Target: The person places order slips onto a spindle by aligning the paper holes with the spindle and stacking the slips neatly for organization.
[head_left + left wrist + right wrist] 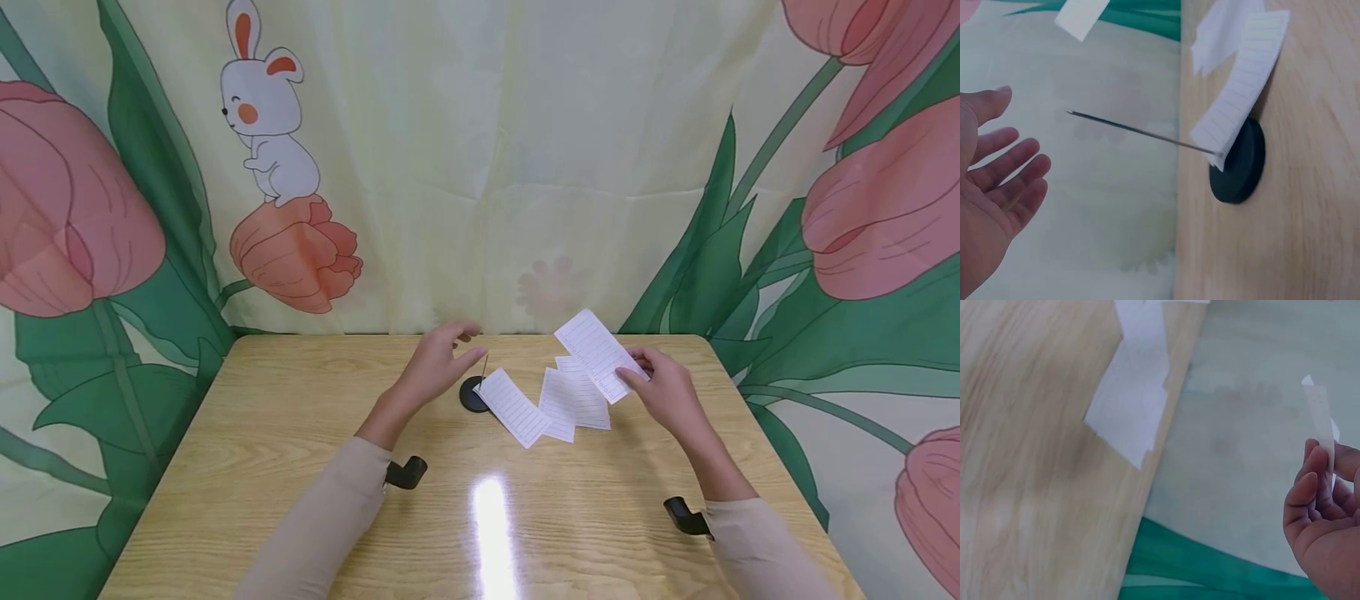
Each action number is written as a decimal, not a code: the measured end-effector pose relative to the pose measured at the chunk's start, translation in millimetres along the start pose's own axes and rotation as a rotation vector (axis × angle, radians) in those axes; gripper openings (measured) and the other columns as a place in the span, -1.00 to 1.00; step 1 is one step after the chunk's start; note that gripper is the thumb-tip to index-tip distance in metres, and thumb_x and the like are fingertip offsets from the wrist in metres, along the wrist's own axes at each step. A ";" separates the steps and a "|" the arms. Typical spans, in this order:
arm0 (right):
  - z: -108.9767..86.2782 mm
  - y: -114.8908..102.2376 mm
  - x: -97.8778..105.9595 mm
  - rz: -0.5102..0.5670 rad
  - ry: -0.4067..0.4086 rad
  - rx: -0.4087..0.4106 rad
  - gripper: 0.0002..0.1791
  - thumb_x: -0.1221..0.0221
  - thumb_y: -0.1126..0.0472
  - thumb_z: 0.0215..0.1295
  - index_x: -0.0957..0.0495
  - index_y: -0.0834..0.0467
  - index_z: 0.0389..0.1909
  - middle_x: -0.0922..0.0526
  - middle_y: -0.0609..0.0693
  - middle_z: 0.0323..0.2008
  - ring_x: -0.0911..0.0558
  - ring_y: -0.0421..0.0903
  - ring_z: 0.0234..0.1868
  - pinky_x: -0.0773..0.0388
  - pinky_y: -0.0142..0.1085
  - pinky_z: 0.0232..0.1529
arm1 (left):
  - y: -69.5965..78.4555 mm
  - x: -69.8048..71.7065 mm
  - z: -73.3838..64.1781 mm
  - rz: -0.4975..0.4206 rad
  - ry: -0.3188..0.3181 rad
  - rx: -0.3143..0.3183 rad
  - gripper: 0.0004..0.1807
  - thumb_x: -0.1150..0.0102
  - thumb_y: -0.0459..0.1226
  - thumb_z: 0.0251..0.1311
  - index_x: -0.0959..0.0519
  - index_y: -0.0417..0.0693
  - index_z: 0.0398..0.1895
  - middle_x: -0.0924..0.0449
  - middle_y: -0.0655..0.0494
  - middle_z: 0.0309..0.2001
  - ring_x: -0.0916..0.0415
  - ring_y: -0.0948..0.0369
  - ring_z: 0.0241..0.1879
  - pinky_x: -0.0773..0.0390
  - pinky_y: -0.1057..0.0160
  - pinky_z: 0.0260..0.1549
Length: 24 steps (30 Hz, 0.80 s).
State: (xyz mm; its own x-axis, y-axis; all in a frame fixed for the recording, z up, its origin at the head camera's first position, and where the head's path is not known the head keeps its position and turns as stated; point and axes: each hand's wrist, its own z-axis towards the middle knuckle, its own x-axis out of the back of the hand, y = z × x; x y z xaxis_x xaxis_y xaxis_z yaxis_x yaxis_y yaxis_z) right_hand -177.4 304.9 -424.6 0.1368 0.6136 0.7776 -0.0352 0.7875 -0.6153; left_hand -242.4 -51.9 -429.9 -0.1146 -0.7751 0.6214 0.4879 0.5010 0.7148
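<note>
My right hand (663, 387) pinches a lined white paper slip (595, 353) between thumb and fingers, raised above the table. In the right wrist view this slip (1319, 415) is seen nearly edge-on. My left hand (437, 367) holds nothing; its fingers (1007, 165) are spread and relaxed beside a thin metal spike (1141, 132). The spike rises from a round black base (472, 397). Another lined slip (513, 408) has one end at the spike's foot, over the base, and slants out to the right. More slips (557, 408) lie overlapping beside it, partly hidden by the held one.
The wooden table (300, 433) ends at a printed curtain (450, 167) close behind the spike. A bright light reflection (492, 533) shows on the near part of the tabletop. Black wrist-worn pieces (407, 472) stick out from both sleeves.
</note>
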 end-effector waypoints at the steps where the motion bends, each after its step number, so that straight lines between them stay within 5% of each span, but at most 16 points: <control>1: 0.8 -3.6 -0.8 0.008 0.001 0.009 -0.61 -0.25 0.22 0.47 -0.52 0.35 0.19 -0.67 0.34 0.00 -0.67 0.14 -0.11 -0.65 -0.25 -0.16 | 2.2 0.2 1.5 -0.008 0.002 -0.002 -0.57 -0.32 -0.19 0.39 -0.59 -0.20 0.23 -0.66 -0.10 0.16 -0.60 0.02 0.14 -0.59 -0.05 0.16; 8: 4.0 -24.7 -5.9 0.060 0.006 0.068 -0.62 -0.28 0.25 0.44 -0.55 0.35 0.17 -0.71 0.31 -0.03 -0.69 0.10 -0.14 -0.55 -0.52 -0.28 | 15.6 1.4 12.1 -0.062 0.012 -0.016 -0.60 -0.27 -0.21 0.42 -0.61 -0.19 0.23 -0.68 -0.08 0.13 -0.62 0.05 0.10 -0.60 -0.03 0.14; 24: 9.8 -52.8 -23.1 0.184 -0.035 0.126 -0.67 -0.32 0.27 0.40 -0.60 0.32 0.10 -0.75 0.25 -0.10 -0.70 0.02 -0.21 -0.58 -0.48 -0.30 | 31.5 -1.3 27.3 -0.171 0.027 0.096 -0.76 -0.20 -0.21 0.47 -0.71 -0.15 0.02 -0.72 0.05 -0.19 -0.62 0.13 -0.17 -0.60 0.25 -0.26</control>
State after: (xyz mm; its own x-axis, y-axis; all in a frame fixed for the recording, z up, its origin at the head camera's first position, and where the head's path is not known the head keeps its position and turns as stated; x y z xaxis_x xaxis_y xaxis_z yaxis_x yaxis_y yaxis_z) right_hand -188.4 249.7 -408.8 0.0823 0.7473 0.6594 -0.1804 0.6618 -0.7276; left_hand -250.5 -24.6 -399.4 -0.1648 -0.8617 0.4799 0.3787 0.3940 0.8375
